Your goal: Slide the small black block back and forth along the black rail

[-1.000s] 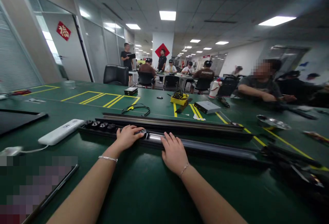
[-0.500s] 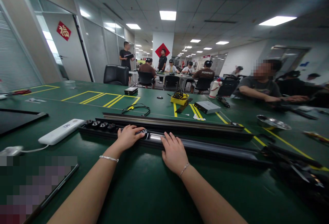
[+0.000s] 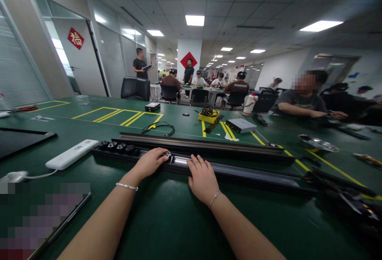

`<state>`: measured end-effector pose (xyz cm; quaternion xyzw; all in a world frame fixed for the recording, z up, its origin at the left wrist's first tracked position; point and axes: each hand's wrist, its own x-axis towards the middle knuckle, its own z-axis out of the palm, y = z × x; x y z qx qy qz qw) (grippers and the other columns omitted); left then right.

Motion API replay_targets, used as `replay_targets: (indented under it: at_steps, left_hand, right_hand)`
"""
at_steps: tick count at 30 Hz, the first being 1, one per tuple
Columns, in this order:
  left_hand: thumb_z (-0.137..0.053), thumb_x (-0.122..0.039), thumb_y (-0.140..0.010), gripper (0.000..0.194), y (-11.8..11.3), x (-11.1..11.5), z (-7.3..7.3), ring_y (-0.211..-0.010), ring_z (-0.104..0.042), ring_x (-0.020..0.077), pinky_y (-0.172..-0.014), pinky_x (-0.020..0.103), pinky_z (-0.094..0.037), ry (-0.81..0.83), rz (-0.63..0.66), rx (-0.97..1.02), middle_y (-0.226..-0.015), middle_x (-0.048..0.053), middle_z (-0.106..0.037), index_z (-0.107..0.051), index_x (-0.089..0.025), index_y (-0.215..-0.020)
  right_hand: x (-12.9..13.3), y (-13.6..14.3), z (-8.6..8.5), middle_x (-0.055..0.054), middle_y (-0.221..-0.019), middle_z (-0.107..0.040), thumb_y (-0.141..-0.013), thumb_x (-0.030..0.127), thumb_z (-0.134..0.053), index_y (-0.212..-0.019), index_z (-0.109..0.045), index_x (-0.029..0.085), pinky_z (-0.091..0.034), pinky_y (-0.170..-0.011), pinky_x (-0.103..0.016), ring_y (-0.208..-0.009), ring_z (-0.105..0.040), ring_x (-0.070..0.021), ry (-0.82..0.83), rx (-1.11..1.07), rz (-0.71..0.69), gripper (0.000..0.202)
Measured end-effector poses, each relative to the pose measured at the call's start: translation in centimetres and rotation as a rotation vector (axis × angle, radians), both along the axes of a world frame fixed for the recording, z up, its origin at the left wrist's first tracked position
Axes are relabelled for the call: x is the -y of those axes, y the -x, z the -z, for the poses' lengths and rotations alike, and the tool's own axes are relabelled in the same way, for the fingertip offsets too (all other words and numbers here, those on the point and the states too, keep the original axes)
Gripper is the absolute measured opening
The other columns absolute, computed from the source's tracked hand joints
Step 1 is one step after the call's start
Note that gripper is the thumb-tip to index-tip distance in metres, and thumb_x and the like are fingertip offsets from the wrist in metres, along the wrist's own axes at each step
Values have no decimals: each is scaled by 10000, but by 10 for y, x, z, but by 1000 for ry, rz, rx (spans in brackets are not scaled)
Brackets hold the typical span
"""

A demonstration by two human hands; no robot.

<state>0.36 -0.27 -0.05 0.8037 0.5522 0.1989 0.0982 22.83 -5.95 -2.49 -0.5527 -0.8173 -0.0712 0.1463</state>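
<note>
A long black power track (image 3: pixel 238 171) lies across the table in front of me. At its left end several small black socket modules (image 3: pixel 121 147) with pale metal faces sit in a row. One more module (image 3: pixel 168 154) sits apart from them, near the middle of the track. My left hand (image 3: pixel 151 162) has its fingers closed on that module, partly hiding it. My right hand (image 3: pixel 202 177) lies flat on the track just to the right, fingers stretched out over a shiny strip.
A second dark rail (image 3: pixel 209 146) lies behind the track. A white power strip (image 3: pixel 73 154) is at left, a tablet (image 3: pixel 59 222) at front left. Dark parts (image 3: pixel 343 196) and a metal bowl (image 3: pixel 318 143) lie right. A person (image 3: pixel 307 96) works across the table.
My left hand's fingers have drawn together around the single module; they were more spread before. My right hand has hardly moved. A standing person in the background has turned.
</note>
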Motion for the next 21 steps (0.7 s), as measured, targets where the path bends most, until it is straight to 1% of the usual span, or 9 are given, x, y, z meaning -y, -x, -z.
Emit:
replay_targets:
  at_steps: [5, 7, 16, 21]
  left_hand:
    - [-326, -433, -849, 460, -3, 2, 3, -1136, -506, 192, -990, 307, -354, 4, -17, 18, -1230, 79, -561, -512, -174, -1180]
    - [-326, -431, -847, 456, -4, 2, 3, -1142, -503, 196, -990, 312, -355, 11, -22, 19, -1234, 82, -560, -512, -177, -1177]
    - [-340, -412, -842, 417, -5, 6, -5, -1132, -515, 190, -962, 308, -384, 34, -18, 17, -1222, 55, -577, -522, -215, -1162]
    - [-336, -398, -850, 400, -6, 6, -5, -1134, -517, 177, -964, 289, -379, 28, -13, 12, -1218, 43, -581, -521, -227, -1162]
  right_hand:
    - [0, 1, 0, -46, -1440, -303, -798, 288, -463, -1329, -399, 216, -162, -1047, -411, -1312, -233, -248, -5, -5, -2, 540]
    - [0, 1, 0, -46, -1438, -306, -799, 286, -463, -1326, -402, 217, -160, -1048, -409, -1313, -232, -246, -10, -4, -3, 535]
    - [1, 0, 0, -47, -1434, -315, -807, 291, -463, -1326, -403, 222, -161, -1047, -403, -1314, -233, -239, -17, 2, 2, 527]
    - [1, 1, -1, -49, -1436, -312, -802, 289, -471, -1324, -404, 221, -161, -1047, -401, -1314, -233, -240, -14, -1, 4, 531]
